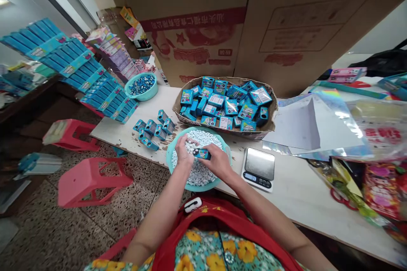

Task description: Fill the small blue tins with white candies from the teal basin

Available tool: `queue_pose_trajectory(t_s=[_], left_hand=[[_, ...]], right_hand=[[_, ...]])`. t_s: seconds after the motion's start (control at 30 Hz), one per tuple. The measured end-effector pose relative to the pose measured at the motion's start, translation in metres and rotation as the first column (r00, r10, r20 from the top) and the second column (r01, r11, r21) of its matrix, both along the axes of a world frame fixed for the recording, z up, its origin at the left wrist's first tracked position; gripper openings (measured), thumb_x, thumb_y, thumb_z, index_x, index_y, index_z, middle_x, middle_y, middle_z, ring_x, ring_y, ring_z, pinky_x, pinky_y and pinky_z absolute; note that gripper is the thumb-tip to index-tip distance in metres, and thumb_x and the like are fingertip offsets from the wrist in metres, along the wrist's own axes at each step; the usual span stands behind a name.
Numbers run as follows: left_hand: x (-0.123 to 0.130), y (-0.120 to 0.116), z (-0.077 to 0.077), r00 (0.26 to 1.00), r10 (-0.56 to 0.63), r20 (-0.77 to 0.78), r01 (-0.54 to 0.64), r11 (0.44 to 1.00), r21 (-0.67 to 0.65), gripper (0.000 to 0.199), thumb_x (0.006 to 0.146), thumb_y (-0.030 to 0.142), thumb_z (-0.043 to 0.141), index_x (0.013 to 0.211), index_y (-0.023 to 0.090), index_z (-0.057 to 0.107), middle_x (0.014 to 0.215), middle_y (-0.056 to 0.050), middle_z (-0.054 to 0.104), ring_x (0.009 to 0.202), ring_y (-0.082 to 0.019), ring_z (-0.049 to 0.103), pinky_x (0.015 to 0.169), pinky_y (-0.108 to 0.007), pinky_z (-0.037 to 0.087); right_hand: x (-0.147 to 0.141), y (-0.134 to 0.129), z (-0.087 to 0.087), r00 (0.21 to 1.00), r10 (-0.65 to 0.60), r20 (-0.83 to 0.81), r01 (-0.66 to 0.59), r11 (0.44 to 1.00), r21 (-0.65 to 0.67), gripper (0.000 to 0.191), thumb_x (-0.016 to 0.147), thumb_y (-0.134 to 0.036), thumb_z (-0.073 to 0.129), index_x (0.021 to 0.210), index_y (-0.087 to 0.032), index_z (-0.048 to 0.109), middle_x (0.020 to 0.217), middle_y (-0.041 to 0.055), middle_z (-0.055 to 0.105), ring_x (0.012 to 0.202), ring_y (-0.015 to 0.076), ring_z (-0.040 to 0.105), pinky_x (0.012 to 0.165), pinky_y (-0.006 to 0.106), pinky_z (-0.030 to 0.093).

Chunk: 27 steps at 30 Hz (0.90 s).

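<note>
My right hand grips a small blue candy box lying on its side, its end facing my left hand. Cupped beside that end, my left hand holds some white candies. Both hands are above a turquoise basin filled with small white candies. To the left, several small blue boxes with dark holes stand grouped on the table. Behind the basin, a cut-down cardboard tray is heaped with blue boxes. The inside of the held box is hidden.
A digital scale lies right of the basin. A second turquoise bowl holds shiny blue pieces. Stacked blue display boxes rise at left. Large cartons wall the back. Plastic sheets and bags cover the right. Red stools stand left.
</note>
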<state>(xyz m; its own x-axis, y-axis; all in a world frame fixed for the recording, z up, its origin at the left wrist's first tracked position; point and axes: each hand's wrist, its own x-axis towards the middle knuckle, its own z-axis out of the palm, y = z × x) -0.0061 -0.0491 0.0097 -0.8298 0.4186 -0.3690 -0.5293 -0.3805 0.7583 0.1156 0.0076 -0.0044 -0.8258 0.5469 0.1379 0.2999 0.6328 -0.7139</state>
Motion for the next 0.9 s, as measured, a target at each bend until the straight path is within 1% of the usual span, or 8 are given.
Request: queue_pose_trajectory(t_s=[0.1, 0.23, 0.47, 0.6, 0.67, 0.77, 0.83, 0.9], left_hand=[[-0.004, -0.002, 0.005, 0.997, 0.025, -0.079, -0.027, 0.999, -0.021, 0.029, 0.065, 0.034, 0.068, 0.072, 0.018, 0.045, 0.051, 0.008, 0.045, 0.046, -0.01, 0.05, 0.053, -0.025, 0.044], [-0.016, -0.005, 0.009, 0.986, -0.029, -0.162, 0.021, 0.998, -0.051, 0.031, 0.069, 0.038, 0.068, 0.069, 0.018, 0.045, 0.05, 0.007, 0.046, 0.044, -0.009, 0.048, 0.049, -0.022, 0.042], [-0.03, 0.0, 0.006, 0.982, -0.11, -0.155, 0.094, 0.99, -0.104, 0.038, 0.072, 0.047, 0.066, 0.064, 0.016, 0.044, 0.05, 0.007, 0.045, 0.043, -0.007, 0.047, 0.047, -0.02, 0.041], [-0.027, 0.006, 0.003, 0.977, -0.127, -0.173, 0.119, 0.991, -0.056, 0.039, 0.071, 0.047, 0.068, 0.065, 0.017, 0.044, 0.054, 0.007, 0.042, 0.042, -0.005, 0.043, 0.044, -0.018, 0.04], [-0.022, 0.01, -0.001, 0.972, -0.143, -0.187, 0.133, 0.989, -0.065, 0.041, 0.07, 0.047, 0.07, 0.064, 0.017, 0.043, 0.055, 0.006, 0.043, 0.041, -0.005, 0.042, 0.038, -0.017, 0.033], [-0.015, 0.015, -0.006, 0.964, -0.184, -0.193, 0.163, 0.98, -0.117, 0.044, 0.069, 0.049, 0.07, 0.062, 0.017, 0.042, 0.053, 0.006, 0.042, 0.037, -0.004, 0.038, 0.033, -0.016, 0.023], [-0.012, 0.016, -0.006, 0.964, -0.198, -0.178, 0.18, 0.977, -0.111, 0.045, 0.07, 0.051, 0.07, 0.063, 0.017, 0.042, 0.052, 0.006, 0.041, 0.035, -0.004, 0.035, 0.032, -0.017, 0.022], [-0.013, 0.015, -0.004, 0.973, -0.185, -0.141, 0.178, 0.982, -0.061, 0.045, 0.07, 0.053, 0.069, 0.064, 0.018, 0.041, 0.052, 0.007, 0.04, 0.035, -0.003, 0.034, 0.032, -0.017, 0.021]], right_hand=[[-0.005, -0.005, 0.006, 1.0, -0.027, -0.014, 0.027, 1.0, -0.011, 0.03, 0.073, -0.033, 0.073, 0.097, -0.019, 0.062, 0.093, 0.0064, 0.064, 0.089, 0.0239, 0.061, 0.076, 0.033, 0.047], [-0.014, -0.015, 0.009, 0.992, -0.11, -0.062, 0.11, 0.994, 0.005, 0.032, 0.072, -0.035, 0.074, 0.098, -0.02, 0.063, 0.092, 0.0058, 0.065, 0.088, 0.0234, 0.061, 0.077, 0.033, 0.046], [-0.023, -0.027, 0.004, 0.975, -0.212, -0.06, 0.211, 0.977, -0.036, 0.034, 0.071, -0.034, 0.074, 0.1, -0.021, 0.063, 0.094, 0.0051, 0.065, 0.09, 0.0236, 0.061, 0.08, 0.035, 0.047], [-0.021, -0.027, 0.001, 0.959, -0.273, -0.075, 0.265, 0.959, -0.096, 0.033, 0.071, -0.033, 0.074, 0.099, -0.02, 0.064, 0.093, 0.0053, 0.065, 0.089, 0.0238, 0.061, 0.079, 0.035, 0.047], [-0.021, -0.023, -0.004, 0.957, -0.278, -0.08, 0.269, 0.957, -0.11, 0.032, 0.071, -0.033, 0.074, 0.099, -0.02, 0.064, 0.092, 0.0052, 0.064, 0.089, 0.0239, 0.061, 0.077, 0.035, 0.047], [-0.02, -0.015, -0.012, 0.966, -0.241, -0.097, 0.229, 0.966, -0.123, 0.031, 0.07, -0.031, 0.073, 0.098, -0.021, 0.064, 0.092, 0.005, 0.064, 0.09, 0.0241, 0.06, 0.078, 0.035, 0.047], [-0.015, -0.009, -0.015, 0.971, -0.206, -0.123, 0.185, 0.97, -0.158, 0.031, 0.07, -0.031, 0.074, 0.098, -0.022, 0.065, 0.093, 0.0048, 0.064, 0.09, 0.0237, 0.06, 0.079, 0.035, 0.047], [-0.008, -0.003, -0.016, 0.968, -0.185, -0.168, 0.148, 0.966, -0.213, 0.031, 0.07, -0.031, 0.074, 0.098, -0.022, 0.065, 0.093, 0.0046, 0.065, 0.09, 0.0226, 0.06, 0.08, 0.035, 0.047]])
